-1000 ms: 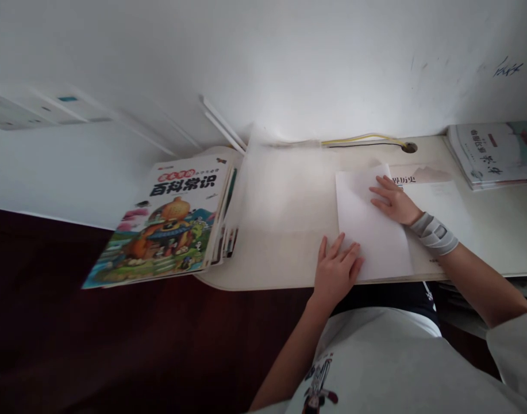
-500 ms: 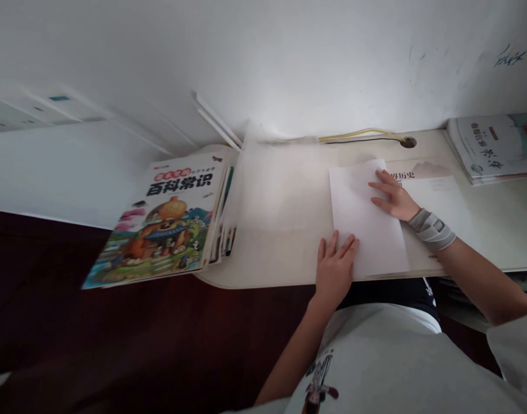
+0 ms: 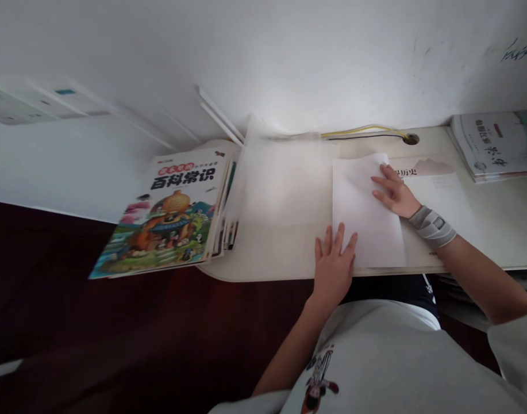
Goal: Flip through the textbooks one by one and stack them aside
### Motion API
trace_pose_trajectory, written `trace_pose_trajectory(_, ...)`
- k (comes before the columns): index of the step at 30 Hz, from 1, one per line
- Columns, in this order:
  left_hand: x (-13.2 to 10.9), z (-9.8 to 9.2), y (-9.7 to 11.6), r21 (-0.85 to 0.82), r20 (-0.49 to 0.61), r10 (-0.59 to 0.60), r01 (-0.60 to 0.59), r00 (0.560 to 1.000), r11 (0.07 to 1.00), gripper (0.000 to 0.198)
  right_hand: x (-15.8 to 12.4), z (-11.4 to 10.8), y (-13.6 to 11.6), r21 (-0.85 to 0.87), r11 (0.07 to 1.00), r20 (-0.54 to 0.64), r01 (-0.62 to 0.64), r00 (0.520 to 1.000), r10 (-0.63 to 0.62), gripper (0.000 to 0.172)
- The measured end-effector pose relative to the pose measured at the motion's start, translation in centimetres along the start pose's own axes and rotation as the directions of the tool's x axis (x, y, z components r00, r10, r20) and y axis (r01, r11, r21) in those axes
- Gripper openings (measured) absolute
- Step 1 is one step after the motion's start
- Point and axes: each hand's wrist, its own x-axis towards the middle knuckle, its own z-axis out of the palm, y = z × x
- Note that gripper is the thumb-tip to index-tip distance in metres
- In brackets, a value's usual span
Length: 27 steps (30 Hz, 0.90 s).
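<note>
A white sheet of paper lies over the left part of a pale book on the desk, covering some of its cover title. My right hand, with a grey wrist strap, rests spread on the sheet's upper right side, near the book's title. My left hand lies at the sheet's lower left edge with its fingers apart, some touching the paper. Neither hand grips anything. Most of the book's left half is hidden under the sheet.
A stack of books with a colourful cover stands at the desk's left end. More books lie at the back right. A yellow cable runs along the wall to a hole. A translucent sheet covers the desk's left part.
The fingers of my left hand have spread wider at the paper's left edge. My right hand stays on the sheet, its position almost the same. The view has shifted slightly.
</note>
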Motion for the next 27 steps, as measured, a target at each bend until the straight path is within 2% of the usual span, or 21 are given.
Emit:
trace_pose_trajectory(3, -0.5, -0.1, 1.2, -0.050, -0.042, 0.159, -0.161, 0.986, 0.986, 0.038, -0.1, 0.0, 0.0, -0.022, 1.000, 0.038, 0.021, 0.999, -0.020, 0.055)
trace_pose_trajectory(6, -1.1, 0.0, 2.6, -0.095, -0.046, 0.359, -0.361, 0.932, 0.928, 0.038, -0.1, 0.1, 0.2, -0.032, 0.999, 0.038, 0.027, 0.999, -0.026, 0.057)
trace_pose_trajectory(8, -1.4, 0.2, 3.2, -0.090, -0.038, 0.406, -0.408, 0.913, 0.909, 0.040, -0.1, 0.2, 0.4, -0.030, 0.999, 0.003, 0.010, 1.000, -0.010, 0.057)
trace_pose_trajectory(13, -1.7, 1.2, 3.8, -0.039, 0.043, 0.421, -0.419, 0.906, 0.907, 0.060, 0.1, 0.1, 0.6, -0.014, 1.000, -0.041, -0.027, 0.999, 0.027, 0.059)
trace_pose_trajectory(17, -1.1, 2.0, 4.3, -0.023, 0.103, 0.394, -0.394, 0.913, 0.919, 0.079, 0.1, -0.2, 0.6, 0.020, 0.999, -0.047, -0.043, 0.998, 0.044, 0.061)
trace_pose_trajectory(23, 0.7, 3.0, 5.6, -0.055, 0.118, 0.345, -0.341, 0.931, 0.939, 0.093, 0.2, -0.5, 0.7, 0.052, 0.997, -0.007, -0.058, 0.998, 0.058, 0.062)
trace_pose_trajectory(27, 1.0, 2.6, 5.8, -0.089, 0.146, 0.356, -0.346, 0.923, 0.934, 0.096, 0.2, -0.6, 1.2, 0.037, 0.999, 0.018, -0.036, 0.999, 0.036, 0.066)
